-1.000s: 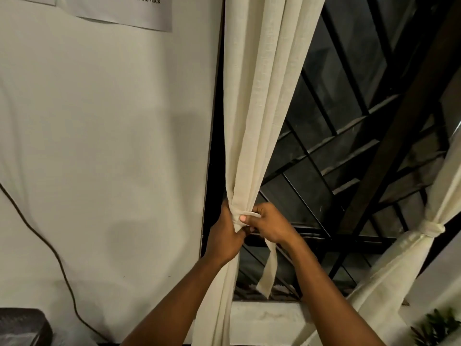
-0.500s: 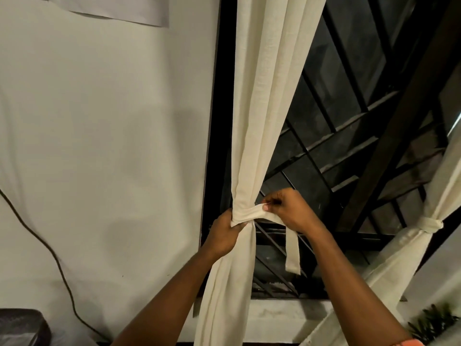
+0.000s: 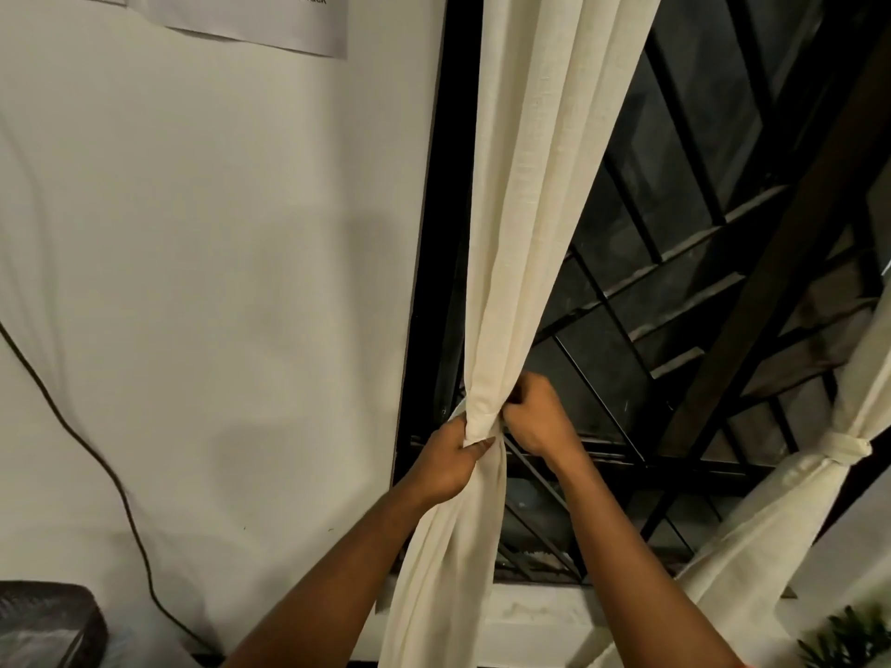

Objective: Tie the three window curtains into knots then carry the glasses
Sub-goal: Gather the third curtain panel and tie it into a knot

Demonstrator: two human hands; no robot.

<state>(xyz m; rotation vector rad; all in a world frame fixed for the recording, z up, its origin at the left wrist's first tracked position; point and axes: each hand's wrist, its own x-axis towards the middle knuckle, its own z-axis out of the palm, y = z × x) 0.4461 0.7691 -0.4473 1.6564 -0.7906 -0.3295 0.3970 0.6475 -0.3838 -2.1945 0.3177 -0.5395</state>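
Observation:
A cream curtain hangs in front of the dark window and is gathered into a narrow bunch at mid height. My left hand grips that bunch from the left, with a white tie strip showing just above its knuckles. My right hand is closed against the bunch's right side, its fingers tucked behind the cloth. At the right edge hangs a second curtain, bound with a knotted tie. No glasses are in view.
A black window frame with metal bars stands behind the curtains, above a white sill. A dark cable runs down the white wall. A dark basket sits bottom left, a green plant bottom right, a paper notice at top.
My right hand has drawn in from the stretched-out tie strip to the curtain bunch. The strip's hanging end is out of sight. The left hand keeps its grip.

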